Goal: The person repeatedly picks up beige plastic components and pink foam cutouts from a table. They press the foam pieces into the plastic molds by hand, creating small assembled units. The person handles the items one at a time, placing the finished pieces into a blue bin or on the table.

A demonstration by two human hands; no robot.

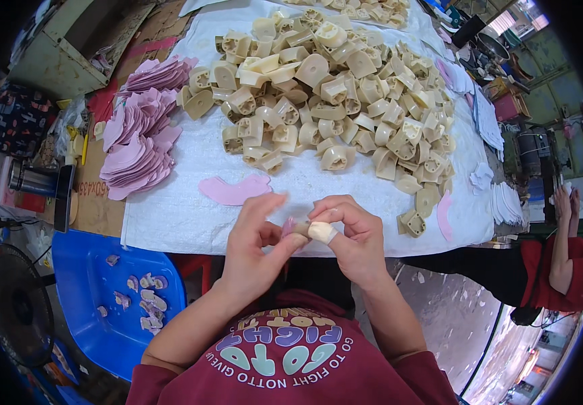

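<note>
Near the table's front edge, my left hand (259, 236) pinches a small beige shoe heel (300, 230) with a bit of pink sheet material (288, 228) against it. My right hand (353, 237) grips the same heel from the other side, fingers curled. A cream-coloured wrap (322, 233) covers the right thumb tip. Much of the heel is hidden by the fingers. Just beyond my hands lies a curved pink cut piece (235, 190). A large heap of beige shoe heels (332, 94) spreads over the white-covered table (190, 226).
Stacks of pink cut pieces (137, 162) stand at the left. A blue plastic tub (82, 290) below holds several pink-covered heels (153, 300). A black fan (14, 304) stands at the lower left. White cut pieces (506, 204) lie on the right; a person in red (561, 270) is beyond.
</note>
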